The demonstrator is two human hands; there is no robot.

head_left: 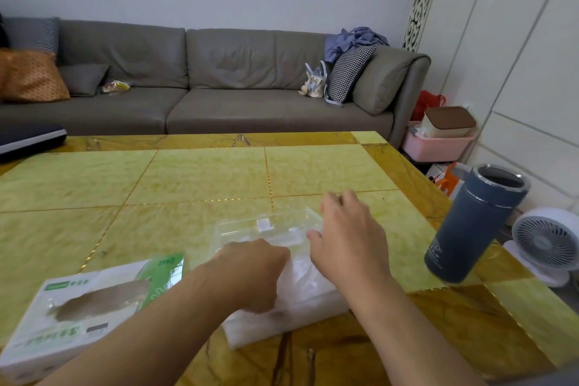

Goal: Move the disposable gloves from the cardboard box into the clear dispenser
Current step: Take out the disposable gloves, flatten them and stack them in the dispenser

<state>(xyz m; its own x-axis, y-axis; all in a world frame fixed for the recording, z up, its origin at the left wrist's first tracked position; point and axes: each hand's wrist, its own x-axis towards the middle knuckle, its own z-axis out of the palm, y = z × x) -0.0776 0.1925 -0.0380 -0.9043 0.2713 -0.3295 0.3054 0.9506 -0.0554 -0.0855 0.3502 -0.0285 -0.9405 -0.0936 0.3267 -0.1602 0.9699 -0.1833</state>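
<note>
The white and green cardboard box (78,307) lies flat at the table's near left, and its torn top opening looks dark inside. To its right a clear dispenser (266,229) holds a pale stack of disposable gloves (300,291), with its transparent lid lying open toward the far side. My left hand (250,273) sits on the stack with its fingers curled down into the gloves. My right hand (347,238) hovers at the lid's right end, fingers stretched forward and thumb near the lid. Contact there is unclear.
A dark blue flask (476,222) with no cap stands near the right edge of the yellow-green table (188,178). A small white fan (548,241) sits on the floor beyond that edge. A dark laptop (28,138) lies at the far left, and a grey sofa (219,88) stands behind.
</note>
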